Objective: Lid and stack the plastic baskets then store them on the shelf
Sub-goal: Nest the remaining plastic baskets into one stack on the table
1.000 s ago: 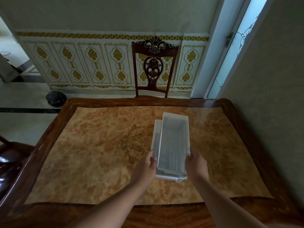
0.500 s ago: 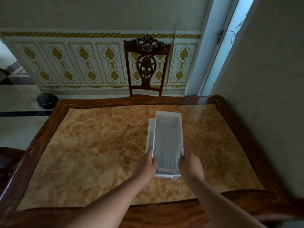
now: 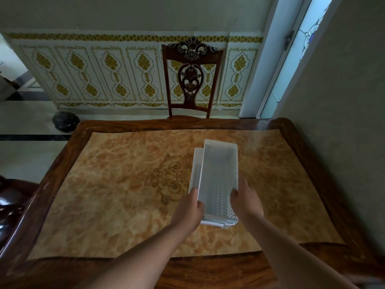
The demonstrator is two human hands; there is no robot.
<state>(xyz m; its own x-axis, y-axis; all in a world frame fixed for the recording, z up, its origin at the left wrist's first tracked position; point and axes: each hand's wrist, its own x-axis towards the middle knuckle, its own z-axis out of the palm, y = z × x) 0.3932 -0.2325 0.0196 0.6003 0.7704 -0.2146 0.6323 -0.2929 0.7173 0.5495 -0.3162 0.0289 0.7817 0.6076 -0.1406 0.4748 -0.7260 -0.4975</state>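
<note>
A long white perforated plastic basket [image 3: 218,176] rests on top of a second white basket [image 3: 195,170], whose left edge and near end stick out from under it. Both lie right of centre on the table [image 3: 116,197]. My left hand [image 3: 188,209] grips the near left rim of the upper basket. My right hand [image 3: 246,200] holds its near right wall. The upper basket is open with nothing visible inside. No lid and no shelf are in view.
A carved wooden chair [image 3: 190,80] stands at the table's far side. A grey wall [image 3: 337,126] runs close along the table's right edge. A dark round object [image 3: 65,120] sits on the floor at far left. Another dark chair [image 3: 10,207] shows at the left edge.
The stacked baskets and both hands have stayed in nearly the same grip. The upper basket has shifted slightly to sit more squarely over the lower one; the camera moved a little.
</note>
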